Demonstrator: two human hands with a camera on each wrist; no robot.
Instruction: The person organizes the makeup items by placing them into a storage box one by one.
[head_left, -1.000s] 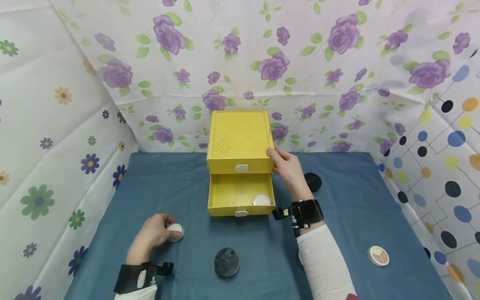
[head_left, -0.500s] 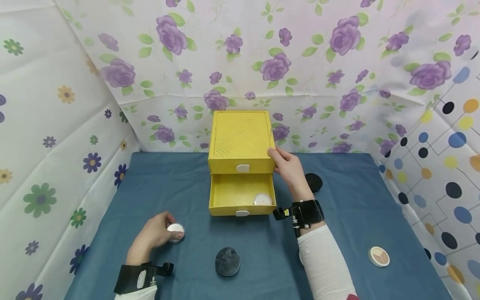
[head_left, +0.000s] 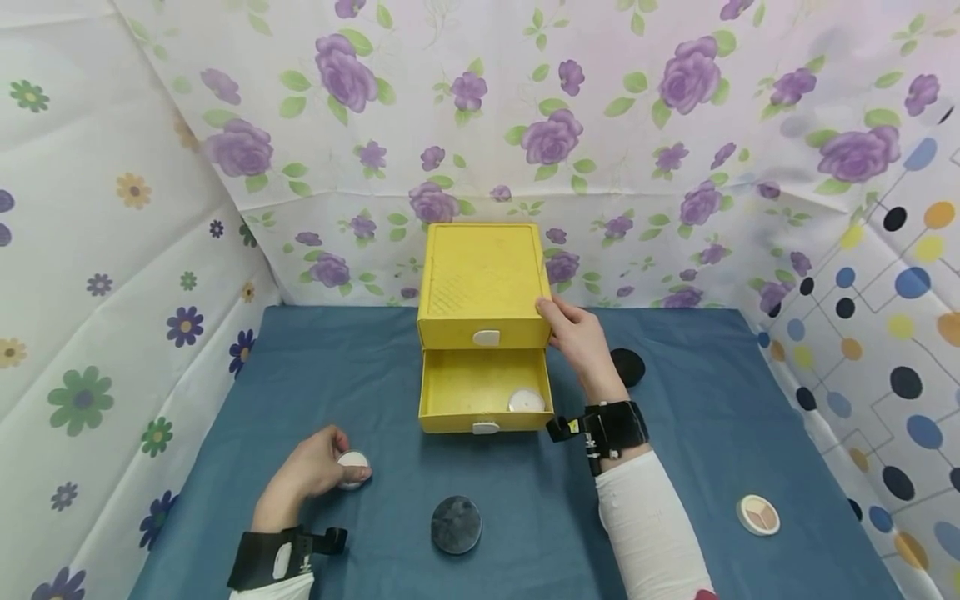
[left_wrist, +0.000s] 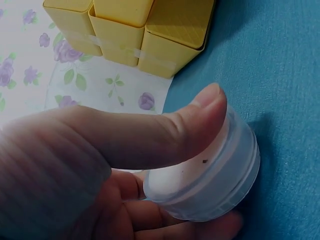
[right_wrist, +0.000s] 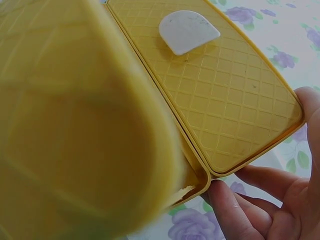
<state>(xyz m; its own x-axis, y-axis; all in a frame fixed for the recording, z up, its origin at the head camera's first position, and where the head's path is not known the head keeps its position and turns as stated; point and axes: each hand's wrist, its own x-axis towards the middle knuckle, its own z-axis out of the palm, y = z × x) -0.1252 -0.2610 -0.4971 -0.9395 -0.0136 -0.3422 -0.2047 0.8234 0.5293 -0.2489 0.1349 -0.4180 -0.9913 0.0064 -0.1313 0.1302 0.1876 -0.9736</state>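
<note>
At the left of the head view my left hand (head_left: pixel 306 468) holds a small round white jar (head_left: pixel 352 459), thumb across its top. The left wrist view shows the jar (left_wrist: pixel 235 172) with clear plastic sides, tilted close over the blue cloth, fingers beneath it. A yellow two-drawer box (head_left: pixel 483 271) stands at the back centre. Its lower drawer (head_left: pixel 457 392) is pulled out, with a round white item (head_left: pixel 527 400) in its front right corner. My right hand (head_left: pixel 583 337) grips the box's right side, thumb at the top edge. The upper drawer, with its white pull (right_wrist: pixel 187 32), is closed.
A dark round disc (head_left: pixel 456 525) lies in front of the drawer. Another black disc (head_left: pixel 627 366) is right of the box, beside my right forearm. A round three-colour makeup palette (head_left: pixel 758 514) lies far right on the blue cloth (head_left: pixel 540 517). Patterned cloths hang around the sides and back.
</note>
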